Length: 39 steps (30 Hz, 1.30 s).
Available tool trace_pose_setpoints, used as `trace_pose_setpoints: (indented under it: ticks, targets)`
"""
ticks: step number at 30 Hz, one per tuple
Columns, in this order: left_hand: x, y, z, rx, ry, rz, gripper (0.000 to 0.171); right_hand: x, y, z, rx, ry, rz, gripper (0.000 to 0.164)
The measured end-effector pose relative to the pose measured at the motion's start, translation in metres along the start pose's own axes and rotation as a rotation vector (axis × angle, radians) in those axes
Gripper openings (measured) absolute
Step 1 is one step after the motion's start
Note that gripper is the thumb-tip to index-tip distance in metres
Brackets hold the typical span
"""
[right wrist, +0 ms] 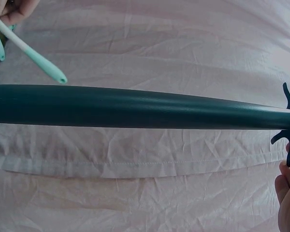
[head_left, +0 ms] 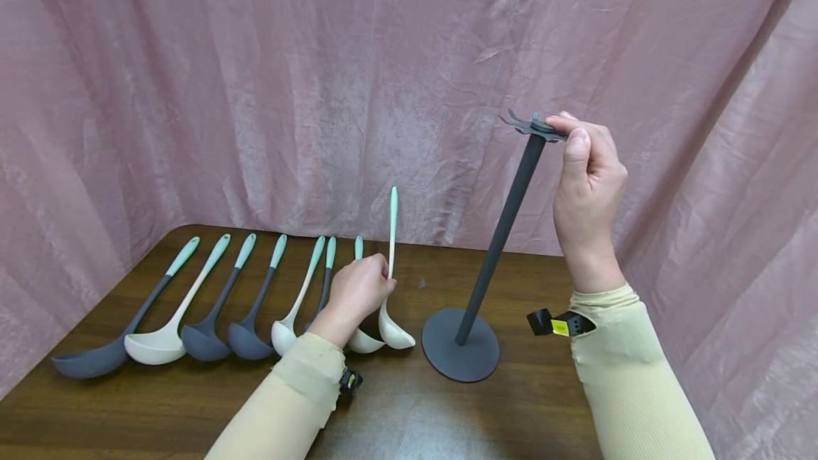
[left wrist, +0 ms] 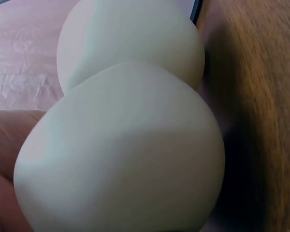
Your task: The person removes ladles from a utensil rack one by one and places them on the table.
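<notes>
My left hand grips a white ladle by its shaft, its mint-green handle pointing up and its bowl low by the tabletop. Just left of it lies another white ladle, partly behind my hand and wrist. The left wrist view is mostly filled by two white bowls, one overlapping the other. My right hand pinches the edge of the hooked top of a dark grey stand. Several curved hooks stick out from that top.
To the left, several grey and white ladles with mint handles lie in a row on the brown wooden table. The stand's round base rests right of the held ladle. A pink curtain hangs behind.
</notes>
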<state>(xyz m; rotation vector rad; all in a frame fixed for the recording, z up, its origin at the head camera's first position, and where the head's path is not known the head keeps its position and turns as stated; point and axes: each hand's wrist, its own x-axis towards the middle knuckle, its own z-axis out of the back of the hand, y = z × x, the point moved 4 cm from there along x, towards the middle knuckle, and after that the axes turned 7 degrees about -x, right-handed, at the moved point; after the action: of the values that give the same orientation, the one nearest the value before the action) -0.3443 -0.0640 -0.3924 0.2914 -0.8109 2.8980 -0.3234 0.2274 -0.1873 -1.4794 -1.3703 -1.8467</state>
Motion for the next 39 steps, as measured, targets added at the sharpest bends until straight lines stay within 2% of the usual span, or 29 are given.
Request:
trace_pose_setpoints:
  ticks: [14, 25, 32, 39]
  targets:
    - [0.000, 0.007, -0.007, 0.035, 0.075, 0.030, 0.016, -0.001, 0.002, 0.001, -0.004, 0.005, 0.003, 0.031]
    - [-0.001, 0.008, -0.009, 0.056, 0.106, 0.042, 0.015, -0.001, 0.002, 0.001, -0.008, 0.001, 0.015, 0.031]
    - [0.000, 0.010, -0.009, 0.030, 0.123, 0.042, 0.012, -0.001, 0.002, 0.001, -0.004, -0.002, 0.010, 0.031]
    - [-0.001, 0.011, -0.011, 0.043, 0.144, 0.046, 0.016, -0.002, 0.004, 0.002, 0.002, -0.001, 0.019, 0.031]
